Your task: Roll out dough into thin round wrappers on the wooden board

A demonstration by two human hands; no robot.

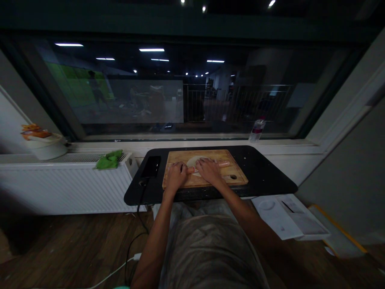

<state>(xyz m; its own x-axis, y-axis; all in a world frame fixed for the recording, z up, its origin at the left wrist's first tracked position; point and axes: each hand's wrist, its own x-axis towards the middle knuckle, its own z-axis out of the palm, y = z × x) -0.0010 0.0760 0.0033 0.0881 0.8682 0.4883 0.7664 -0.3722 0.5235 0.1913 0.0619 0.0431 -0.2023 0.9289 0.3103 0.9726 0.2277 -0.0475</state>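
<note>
A wooden cutting board (197,154) lies on a small black table. On it is a flat, pale round of dough (191,161), partly covered by my hands. A slim wooden rolling pin (223,164) runs across the dough, slightly slanted. My left hand (177,175) is curled over the pin's left end, and my right hand (208,168) covers its middle, with the right end sticking out past the fingers. Only a short stretch of the pin shows between the hands. My fingertips are small and dim in this view.
A dark phone (151,166) lies on the black table (264,172) left of the board. Behind stands a water bottle (256,131) on the windowsill. At left, a radiator (87,188) carries a green cloth (109,159) and white pot (49,147). Cables hang below; a white box (291,216) sits lower right.
</note>
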